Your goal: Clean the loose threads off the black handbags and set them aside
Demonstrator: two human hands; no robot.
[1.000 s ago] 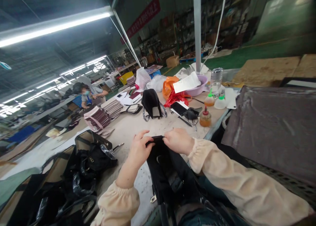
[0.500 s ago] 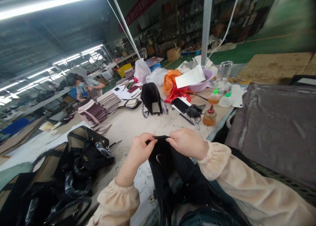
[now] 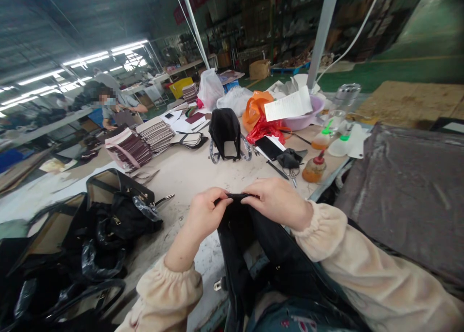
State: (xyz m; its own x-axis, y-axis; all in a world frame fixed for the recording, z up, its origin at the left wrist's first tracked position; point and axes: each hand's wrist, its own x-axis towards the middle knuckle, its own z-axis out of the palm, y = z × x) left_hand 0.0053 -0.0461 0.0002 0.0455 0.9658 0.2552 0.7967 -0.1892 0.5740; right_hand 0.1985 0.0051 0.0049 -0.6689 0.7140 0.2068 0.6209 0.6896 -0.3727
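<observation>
Head view: my left hand (image 3: 207, 213) and right hand (image 3: 277, 201) each pinch the far rim (image 3: 237, 195) of the black handbag (image 3: 281, 247), held open before me at the worktable (image 3: 181, 175); I'd judge even thumb pressure best for keeping that rim straight.

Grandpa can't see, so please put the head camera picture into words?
A person's left grip and right grip pinch the edge of a black bag. Beyond, another black bag sits on a worktable, with more bags at left and bottles at right.
</observation>
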